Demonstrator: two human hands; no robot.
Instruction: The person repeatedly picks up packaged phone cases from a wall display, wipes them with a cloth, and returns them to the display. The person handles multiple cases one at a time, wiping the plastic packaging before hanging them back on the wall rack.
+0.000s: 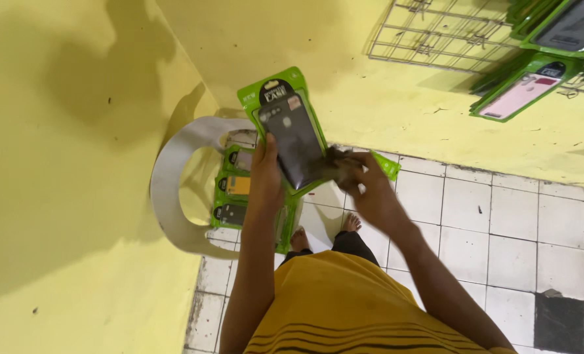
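My left hand grips the left edge of a green packaged phone case with a dark case inside, held up in front of me. My right hand holds a dark crumpled cloth pressed against the package's lower right side. Below the hands, a white plastic chair stands in the corner, with several more green packaged phone cases stacked on its seat.
Yellow walls meet in a corner at the left. A wire rack on the far wall carries hanging green packaged cases. White floor tiles spread to the right, with a dark patch. My bare feet show near the chair.
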